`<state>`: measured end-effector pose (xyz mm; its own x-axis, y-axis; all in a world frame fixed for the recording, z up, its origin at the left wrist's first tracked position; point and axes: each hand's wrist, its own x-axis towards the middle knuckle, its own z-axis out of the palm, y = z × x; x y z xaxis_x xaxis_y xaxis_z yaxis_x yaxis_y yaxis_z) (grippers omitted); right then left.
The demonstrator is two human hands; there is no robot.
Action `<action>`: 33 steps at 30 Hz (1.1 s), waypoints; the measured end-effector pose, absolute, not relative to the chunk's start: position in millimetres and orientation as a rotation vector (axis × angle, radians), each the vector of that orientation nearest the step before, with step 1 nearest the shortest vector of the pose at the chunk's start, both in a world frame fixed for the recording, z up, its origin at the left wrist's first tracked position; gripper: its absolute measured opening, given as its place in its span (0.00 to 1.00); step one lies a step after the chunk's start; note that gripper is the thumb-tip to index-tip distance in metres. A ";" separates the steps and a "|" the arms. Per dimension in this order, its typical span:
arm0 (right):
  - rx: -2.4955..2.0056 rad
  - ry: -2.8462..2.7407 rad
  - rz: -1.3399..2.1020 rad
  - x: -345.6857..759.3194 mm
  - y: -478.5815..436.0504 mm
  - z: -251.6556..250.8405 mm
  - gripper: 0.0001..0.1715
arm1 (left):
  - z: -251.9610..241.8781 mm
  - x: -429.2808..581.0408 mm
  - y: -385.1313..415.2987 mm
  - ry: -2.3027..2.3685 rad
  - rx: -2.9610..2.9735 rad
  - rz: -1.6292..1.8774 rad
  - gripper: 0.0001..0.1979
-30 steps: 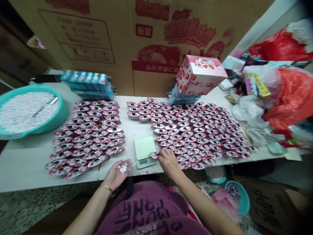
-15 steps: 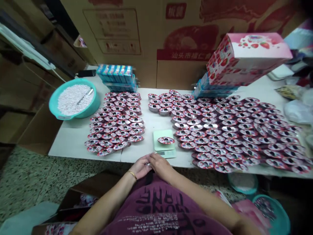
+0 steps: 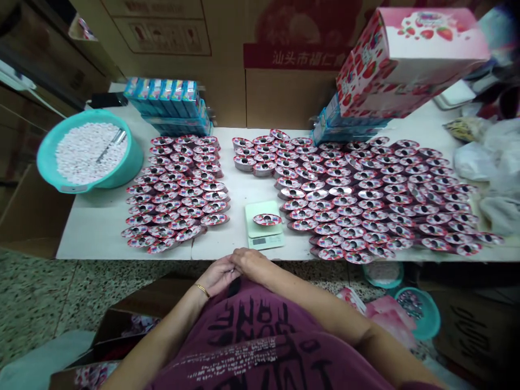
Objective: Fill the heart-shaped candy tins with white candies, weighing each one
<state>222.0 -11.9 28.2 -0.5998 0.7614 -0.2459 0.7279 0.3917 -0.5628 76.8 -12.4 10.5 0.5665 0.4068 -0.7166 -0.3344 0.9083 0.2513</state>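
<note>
My left hand (image 3: 218, 276), with a gold bracelet at the wrist, meets my right hand (image 3: 251, 264) at the table's front edge. The fingers of both are closed and overlap; whatever may lie between them is hidden. Just beyond them is a pale green digital scale (image 3: 257, 231). One oval red-and-white pack (image 3: 267, 219) with a dark hole in its middle rests on the scale's platform. Neither hand touches the scale or the pack. Similar packs stand in close rows to the left (image 3: 179, 200) and in a larger group to the right (image 3: 365, 203).
At the far left, a turquoise basin (image 3: 136, 162) holds small white pieces and a metal scoop (image 3: 111, 145). Blue boxes (image 3: 170, 105) stand behind the left rows. A pink strawberry-print carton (image 3: 414, 81) sits on more blue boxes (image 3: 351, 127). A large cardboard box (image 3: 284, 100) backs the table.
The view has shifted, so the table things appear farther left and higher. My hands stay together at the table edge, and the pack is still on the scale.
</note>
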 end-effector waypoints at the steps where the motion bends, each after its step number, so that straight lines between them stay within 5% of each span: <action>1: -1.396 -2.579 0.996 224.6 -12.3 29.4 0.06 | 10.8 78.3 -10.7 0.861 0.098 0.416 0.10; 16: -1.529 -2.072 1.183 247.3 -20.9 20.0 0.04 | 7.6 84.9 -8.3 0.711 0.063 0.382 0.18; 25: -1.832 -2.016 0.584 306.8 31.3 20.8 0.07 | 13.6 107.6 23.5 0.743 0.133 0.492 0.20; 33: -1.966 -2.083 0.432 330.7 0.2 22.1 0.14 | 13.0 89.2 11.9 0.861 0.083 0.510 0.18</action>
